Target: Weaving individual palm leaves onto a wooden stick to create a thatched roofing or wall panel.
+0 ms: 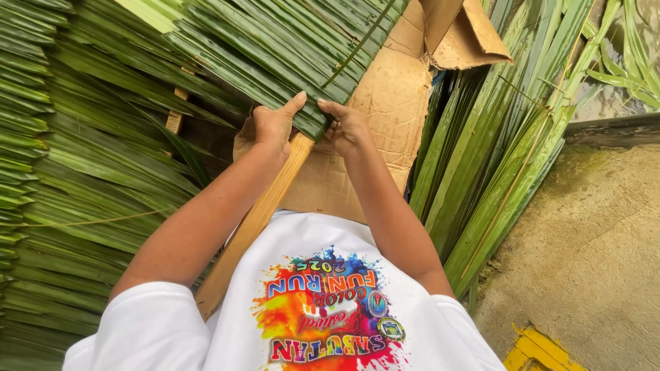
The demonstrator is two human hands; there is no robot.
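- Looking down, I see my left hand (273, 126) and right hand (347, 127) meeting at the lower edge of a row of folded green palm leaves (275, 48).
- My left hand is closed round the top of a pale bamboo slat (258, 218), thumb raised and pressing on the leaf edge.
- My right hand is curled, fingers pinching the same leaf edge just beside the slat; I cannot tell how much leaf it grips.
- That slat runs diagonally from the hands down towards my white printed shirt (313, 302).
- Under the hands lies a sheet of torn brown cardboard (385, 103).
- More stitched leaf panels (82, 178) are stacked at the left.
- Loose long palm fronds (509, 144) lie at the right, beside a bare concrete floor (591, 254).
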